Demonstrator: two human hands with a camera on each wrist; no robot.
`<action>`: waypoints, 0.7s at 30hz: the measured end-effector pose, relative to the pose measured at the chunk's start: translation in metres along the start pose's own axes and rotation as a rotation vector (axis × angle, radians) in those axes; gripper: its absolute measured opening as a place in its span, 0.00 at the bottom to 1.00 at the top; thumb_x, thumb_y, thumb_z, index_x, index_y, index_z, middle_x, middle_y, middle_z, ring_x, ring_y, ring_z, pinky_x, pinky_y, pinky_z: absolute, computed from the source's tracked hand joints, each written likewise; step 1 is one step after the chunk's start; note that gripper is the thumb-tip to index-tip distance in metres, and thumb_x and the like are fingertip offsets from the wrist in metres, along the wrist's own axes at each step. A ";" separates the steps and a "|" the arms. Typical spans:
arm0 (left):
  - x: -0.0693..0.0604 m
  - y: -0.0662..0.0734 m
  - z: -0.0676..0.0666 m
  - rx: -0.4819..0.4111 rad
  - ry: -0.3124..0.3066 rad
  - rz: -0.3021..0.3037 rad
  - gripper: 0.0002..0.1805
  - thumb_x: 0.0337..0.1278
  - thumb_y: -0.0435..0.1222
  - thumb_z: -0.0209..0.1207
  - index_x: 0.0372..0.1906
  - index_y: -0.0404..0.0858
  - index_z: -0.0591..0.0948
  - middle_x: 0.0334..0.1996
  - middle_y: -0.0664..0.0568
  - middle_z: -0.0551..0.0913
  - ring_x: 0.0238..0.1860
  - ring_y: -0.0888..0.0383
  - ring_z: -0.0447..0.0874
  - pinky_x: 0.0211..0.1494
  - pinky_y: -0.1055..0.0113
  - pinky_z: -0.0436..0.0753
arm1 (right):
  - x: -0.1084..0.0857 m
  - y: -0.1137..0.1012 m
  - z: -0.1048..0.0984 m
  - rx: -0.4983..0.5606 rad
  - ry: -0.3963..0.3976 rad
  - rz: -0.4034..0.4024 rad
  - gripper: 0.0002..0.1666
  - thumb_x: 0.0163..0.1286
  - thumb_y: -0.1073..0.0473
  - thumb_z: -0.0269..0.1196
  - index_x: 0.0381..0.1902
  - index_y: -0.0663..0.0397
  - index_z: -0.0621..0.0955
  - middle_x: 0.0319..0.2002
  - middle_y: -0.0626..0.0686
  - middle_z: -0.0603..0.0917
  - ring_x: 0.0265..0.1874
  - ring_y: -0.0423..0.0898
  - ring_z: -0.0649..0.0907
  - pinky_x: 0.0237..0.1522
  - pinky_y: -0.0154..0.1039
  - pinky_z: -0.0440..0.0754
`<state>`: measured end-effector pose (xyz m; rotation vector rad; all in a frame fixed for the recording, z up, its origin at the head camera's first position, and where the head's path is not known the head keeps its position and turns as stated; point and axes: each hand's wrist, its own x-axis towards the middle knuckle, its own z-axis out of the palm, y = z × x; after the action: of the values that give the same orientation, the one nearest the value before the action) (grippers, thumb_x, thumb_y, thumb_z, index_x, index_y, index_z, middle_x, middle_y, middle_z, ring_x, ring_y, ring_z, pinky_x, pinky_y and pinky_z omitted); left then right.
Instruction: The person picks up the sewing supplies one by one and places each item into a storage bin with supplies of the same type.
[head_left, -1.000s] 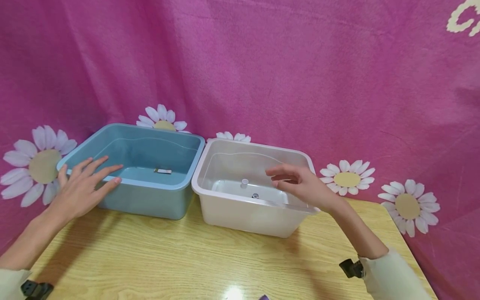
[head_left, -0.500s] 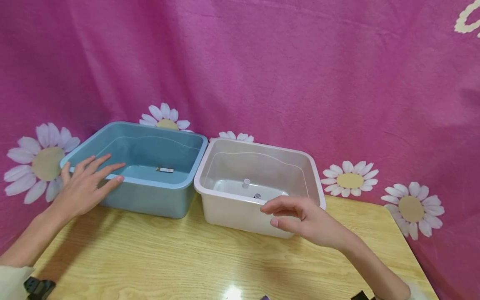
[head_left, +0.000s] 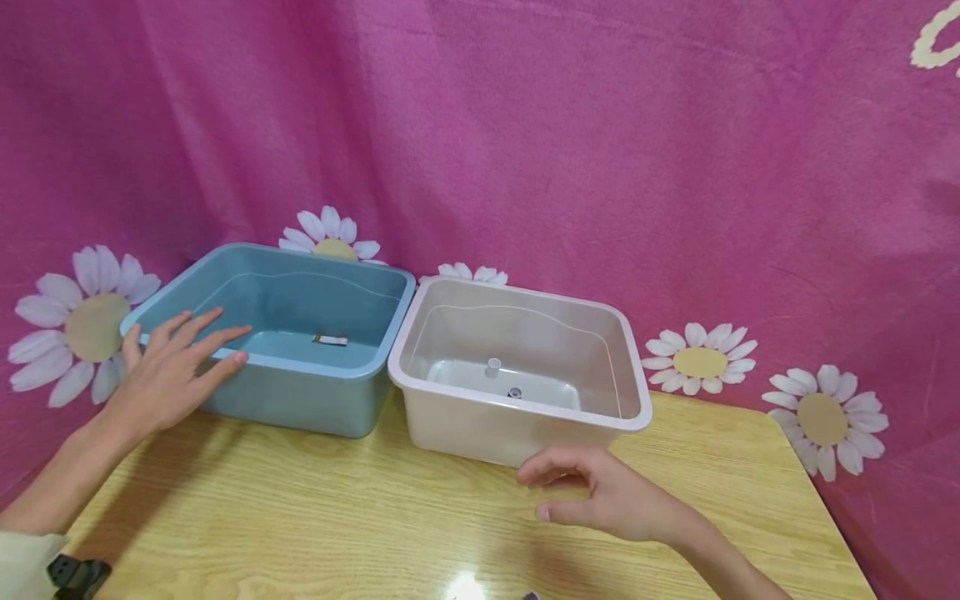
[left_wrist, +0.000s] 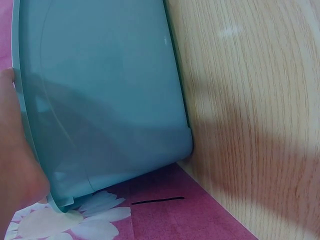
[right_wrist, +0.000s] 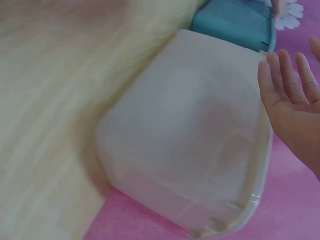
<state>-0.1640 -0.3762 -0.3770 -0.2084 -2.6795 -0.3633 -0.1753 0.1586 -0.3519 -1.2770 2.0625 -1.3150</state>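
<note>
My left hand (head_left: 168,375), fingers spread and straight, rests at the front left rim of a blue plastic bin (head_left: 300,400). A small white strip with a dark end (head_left: 330,340) lies on that bin's floor; its kind is unclear. My right hand (head_left: 611,496) hovers in front of a pale pinkish bin (head_left: 480,425), fingers relaxed and holding nothing. Inside the pale bin are a small white cylinder (head_left: 492,367) and a small dark round piece (head_left: 514,392). The left wrist view shows the blue bin's side wall (left_wrist: 115,100) beside the hand.
Both bins stand side by side on a wooden table (head_left: 337,517), against a magenta cloth (head_left: 525,150) printed with daisies. The tip of a purple object (head_left: 530,596) shows at the bottom edge. The table's right edge slants down at the right.
My right hand has drawn back from over the pale bin, down and toward me, to in front of it. The left hand stays at the blue bin's rim. The view shifted slightly.
</note>
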 end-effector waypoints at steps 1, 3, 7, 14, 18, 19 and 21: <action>0.000 0.000 0.000 0.001 0.000 0.002 0.27 0.72 0.53 0.52 0.67 0.44 0.76 0.71 0.34 0.64 0.68 0.26 0.55 0.62 0.24 0.30 | -0.002 0.003 0.002 0.012 -0.004 0.015 0.16 0.67 0.64 0.68 0.52 0.56 0.81 0.49 0.50 0.84 0.50 0.44 0.83 0.53 0.45 0.80; 0.000 0.000 0.000 0.001 0.001 0.006 0.27 0.73 0.53 0.51 0.67 0.44 0.75 0.71 0.34 0.64 0.68 0.26 0.55 0.62 0.24 0.30 | -0.006 0.009 0.008 0.029 -0.012 0.051 0.16 0.66 0.64 0.68 0.52 0.55 0.81 0.49 0.49 0.84 0.50 0.43 0.83 0.53 0.46 0.81; 0.000 0.000 0.000 -0.006 0.006 0.010 0.26 0.73 0.53 0.51 0.67 0.44 0.75 0.71 0.34 0.64 0.68 0.26 0.55 0.62 0.24 0.29 | -0.013 0.020 0.018 0.036 -0.034 0.089 0.16 0.66 0.65 0.69 0.51 0.56 0.81 0.49 0.51 0.83 0.50 0.47 0.83 0.52 0.46 0.81; 0.001 0.002 -0.001 -0.015 0.007 0.015 0.26 0.71 0.53 0.53 0.66 0.44 0.76 0.70 0.34 0.64 0.67 0.27 0.56 0.62 0.24 0.29 | -0.025 0.038 0.035 0.070 -0.098 0.168 0.16 0.66 0.64 0.68 0.51 0.57 0.81 0.49 0.54 0.84 0.51 0.49 0.83 0.54 0.42 0.80; 0.002 0.002 -0.001 -0.014 0.003 0.010 0.26 0.72 0.53 0.52 0.66 0.44 0.76 0.70 0.34 0.64 0.67 0.27 0.55 0.62 0.24 0.28 | -0.030 0.048 0.043 0.074 -0.121 0.209 0.17 0.64 0.62 0.70 0.51 0.53 0.82 0.49 0.50 0.85 0.51 0.45 0.82 0.54 0.40 0.78; 0.002 0.001 -0.001 -0.015 0.002 0.008 0.26 0.72 0.52 0.52 0.66 0.44 0.76 0.70 0.34 0.64 0.67 0.27 0.55 0.62 0.24 0.28 | -0.031 0.050 0.044 0.077 -0.127 0.218 0.17 0.64 0.61 0.70 0.51 0.52 0.82 0.49 0.48 0.85 0.51 0.44 0.82 0.55 0.39 0.78; 0.002 0.001 -0.001 -0.017 -0.001 0.005 0.26 0.72 0.52 0.52 0.67 0.45 0.75 0.70 0.34 0.64 0.68 0.27 0.55 0.62 0.24 0.28 | -0.033 0.053 0.047 0.083 -0.136 0.232 0.17 0.64 0.61 0.70 0.51 0.51 0.82 0.50 0.47 0.85 0.52 0.43 0.81 0.55 0.38 0.77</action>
<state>-0.1646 -0.3750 -0.3749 -0.2206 -2.6776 -0.3846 -0.1513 0.1702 -0.4255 -1.0275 1.9717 -1.1638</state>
